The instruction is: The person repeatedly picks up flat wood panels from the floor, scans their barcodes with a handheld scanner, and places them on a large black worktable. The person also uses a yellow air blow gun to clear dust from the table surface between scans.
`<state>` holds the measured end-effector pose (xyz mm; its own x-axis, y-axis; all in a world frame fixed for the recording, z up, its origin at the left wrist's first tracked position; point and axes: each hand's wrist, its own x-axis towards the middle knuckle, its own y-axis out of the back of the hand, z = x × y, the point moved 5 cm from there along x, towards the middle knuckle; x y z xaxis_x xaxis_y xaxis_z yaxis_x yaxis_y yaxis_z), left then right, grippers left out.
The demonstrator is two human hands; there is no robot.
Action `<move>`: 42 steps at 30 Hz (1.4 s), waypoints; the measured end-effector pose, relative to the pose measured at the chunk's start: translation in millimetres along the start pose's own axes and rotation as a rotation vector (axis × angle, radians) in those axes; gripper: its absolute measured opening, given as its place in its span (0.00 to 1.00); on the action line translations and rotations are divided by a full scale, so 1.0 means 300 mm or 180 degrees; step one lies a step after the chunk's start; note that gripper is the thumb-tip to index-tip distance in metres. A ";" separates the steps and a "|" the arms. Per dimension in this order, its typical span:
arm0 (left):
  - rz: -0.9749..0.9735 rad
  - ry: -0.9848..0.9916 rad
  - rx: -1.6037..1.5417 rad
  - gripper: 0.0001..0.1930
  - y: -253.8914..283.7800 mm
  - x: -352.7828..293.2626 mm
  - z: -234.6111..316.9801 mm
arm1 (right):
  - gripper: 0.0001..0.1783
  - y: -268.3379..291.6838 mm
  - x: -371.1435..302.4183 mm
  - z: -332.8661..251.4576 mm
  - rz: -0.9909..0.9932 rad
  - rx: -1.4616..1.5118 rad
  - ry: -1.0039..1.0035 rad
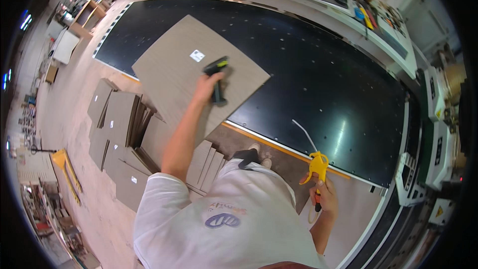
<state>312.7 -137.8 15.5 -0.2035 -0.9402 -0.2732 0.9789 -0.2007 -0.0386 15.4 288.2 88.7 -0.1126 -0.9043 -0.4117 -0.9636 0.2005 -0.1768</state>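
My left hand (203, 88) is closed around a black handheld barcode scanner (217, 67) with yellow-green accents. It is over a large grey-brown wood-grain panel (172, 62), which lies at an angle on the black tabletop (308, 74) and overhangs its near edge. A small white label (197, 56) is stuck on the panel, just beyond the scanner's left side. My right hand (326, 197), low on the right, grips a yellow air blow gun (318, 163). The gun's thin bent nozzle (304, 133) points away over the table, and a hose hangs beneath.
Several similar labelled panels (119, 114) stand in stacks on the floor at left. Farther left is a yellow pallet jack (64, 169). A white shelf (383, 45) with tools and a keyboard runs along the table's far side. Machinery (433, 124) borders the right end.
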 end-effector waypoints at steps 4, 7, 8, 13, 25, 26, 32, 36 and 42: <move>-0.0672 0.0053 -0.0296 0.14 -0.198 0.023 0.023 | 0.25 -0.110 0.053 -0.157 -0.0592 -0.0464 0.0329; -0.1132 -0.0362 -0.0039 0.14 -0.328 0.071 0.020 | 0.26 -0.176 0.115 -0.245 -0.1142 -0.0937 0.0069; -0.1338 -0.0438 0.0141 0.14 -0.379 0.082 0.022 | 0.26 -0.183 0.122 -0.244 -0.1278 -0.0973 -0.0033; -0.1613 -0.0352 0.0376 0.18 -0.517 0.144 0.012 | 0.27 -0.211 0.155 -0.173 -0.1319 -0.1172 -0.0200; -0.1450 -0.0510 0.0291 0.13 -0.552 0.320 0.041 | 0.30 0.121 -0.009 0.244 0.4088 0.0487 -0.0273; -0.1415 -0.0491 0.0148 0.12 -0.528 0.371 0.011 | 0.29 0.129 -0.028 0.249 0.4341 0.0483 -0.0070; -0.1273 -0.0531 0.0114 0.17 -0.516 0.474 0.024 | 0.27 0.238 -0.286 0.379 0.6439 0.1266 0.0695; -0.1274 -0.0326 0.0235 0.17 -0.498 0.563 0.015 | 0.28 0.283 -0.442 0.416 0.7287 0.1425 0.0893; -0.1054 -0.0455 0.0254 0.19 -0.459 0.621 0.070 | 0.29 0.359 -0.474 0.374 0.7257 0.1966 0.1452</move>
<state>139.5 -291.2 -9.8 -0.5150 -0.8485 -0.1213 0.8562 -0.5160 -0.0258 -45.2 480.5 28.0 -0.5522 0.8228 -0.1344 0.8337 0.5454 -0.0869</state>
